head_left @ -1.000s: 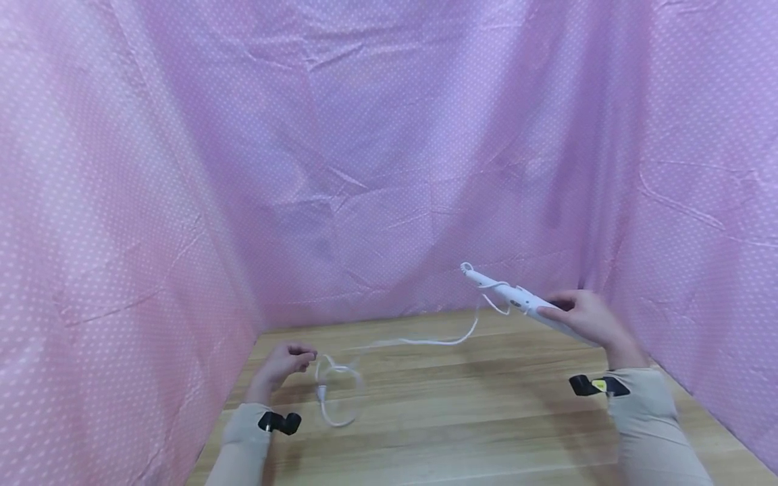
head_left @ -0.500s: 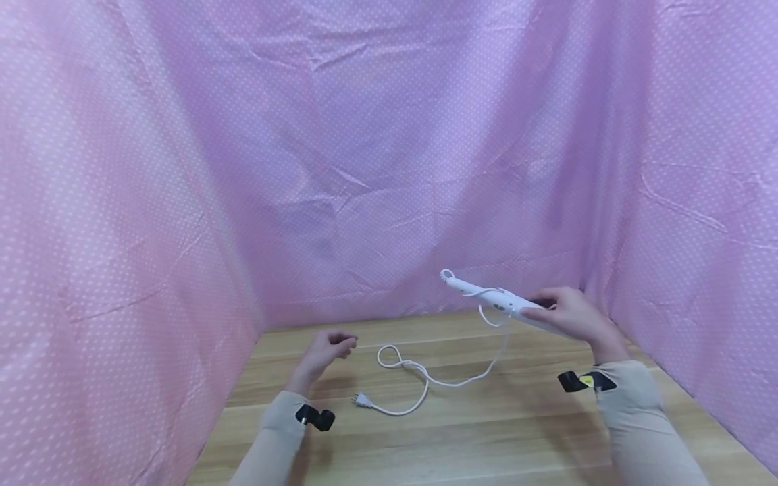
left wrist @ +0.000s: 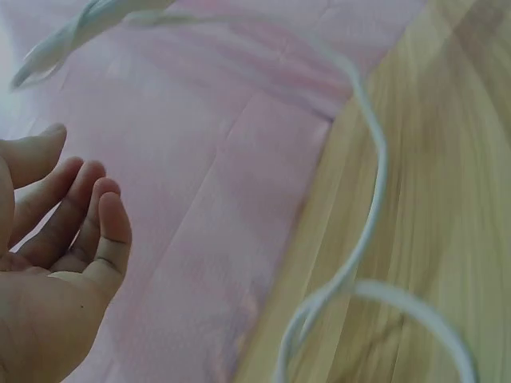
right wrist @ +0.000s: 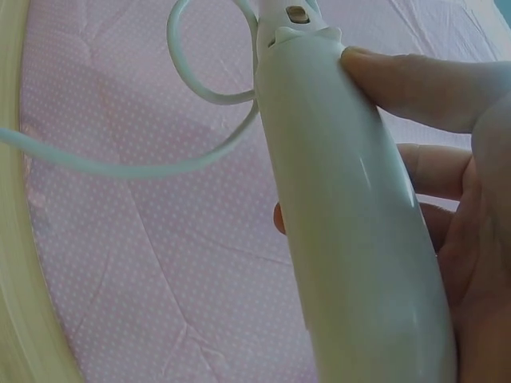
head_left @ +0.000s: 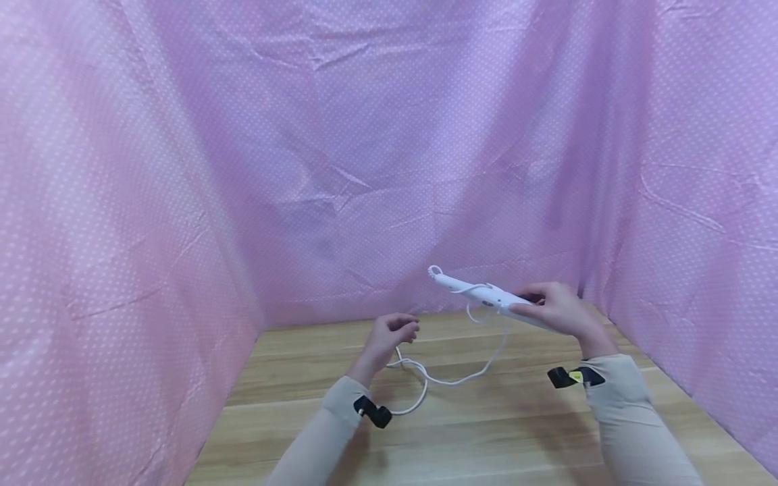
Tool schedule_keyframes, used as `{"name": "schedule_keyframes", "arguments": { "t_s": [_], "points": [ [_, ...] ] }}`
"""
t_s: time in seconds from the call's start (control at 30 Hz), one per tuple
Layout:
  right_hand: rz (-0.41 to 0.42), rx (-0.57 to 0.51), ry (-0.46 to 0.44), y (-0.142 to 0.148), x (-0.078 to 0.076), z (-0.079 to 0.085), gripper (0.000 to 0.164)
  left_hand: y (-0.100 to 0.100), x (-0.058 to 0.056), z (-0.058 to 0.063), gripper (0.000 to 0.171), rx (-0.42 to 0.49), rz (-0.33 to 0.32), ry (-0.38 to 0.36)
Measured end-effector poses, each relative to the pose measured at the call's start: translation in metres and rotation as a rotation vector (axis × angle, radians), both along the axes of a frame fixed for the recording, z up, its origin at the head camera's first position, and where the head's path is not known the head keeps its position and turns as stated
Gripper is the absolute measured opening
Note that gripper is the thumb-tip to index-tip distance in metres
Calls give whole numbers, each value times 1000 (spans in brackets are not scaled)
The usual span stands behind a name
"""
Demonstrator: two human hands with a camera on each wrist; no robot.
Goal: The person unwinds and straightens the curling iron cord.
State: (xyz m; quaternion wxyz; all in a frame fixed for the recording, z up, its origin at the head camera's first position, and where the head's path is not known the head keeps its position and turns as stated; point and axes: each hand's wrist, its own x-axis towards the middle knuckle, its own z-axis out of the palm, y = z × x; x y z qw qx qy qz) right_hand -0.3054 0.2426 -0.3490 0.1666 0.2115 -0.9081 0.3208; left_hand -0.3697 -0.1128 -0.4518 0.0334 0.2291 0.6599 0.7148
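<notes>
My right hand (head_left: 564, 312) grips a long white hair styling iron (head_left: 471, 290) above the table, thumb on top and fingers round the far side. In the right wrist view its smooth, wide body (right wrist: 347, 207) fills the middle, with a small slide switch (right wrist: 298, 14) at the top. Part of the white cord (head_left: 452, 383) is wound round the handle; the rest drops to the table in a loose loop. My left hand (head_left: 384, 339) hovers left of the iron's looped end, its fingers loosely bent and holding nothing. My left forearm hides the plug.
A light wooden table (head_left: 462, 445) lies under both hands. Pink dotted cloth (head_left: 389, 169) hangs at the back and both sides. A black wrist camera sits on each sleeve, the left camera (head_left: 373, 411) near the lying cord.
My left hand has let the plug end of the cord drop onto the table, then moved right toward the iron. My right hand has shifted slightly left with the iron.
</notes>
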Motion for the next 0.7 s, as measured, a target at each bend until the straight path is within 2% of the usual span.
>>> {"name": "schedule_keyframes", "arguments": {
  "t_s": [0.17,0.3,0.57,0.7],
  "points": [
    [-4,3,5,-4,0,1,31,31,2,6,32,56,-9,-2],
    [-15,16,7,-6,0,2,31,48,7,12,33,63,-29,12],
    [-26,26,2,-7,-2,0,33,71,18,20,32,98,-74,21],
    [-16,9,-4,-7,-4,0,33,81,20,20,32,95,-59,5]
  ]
}}
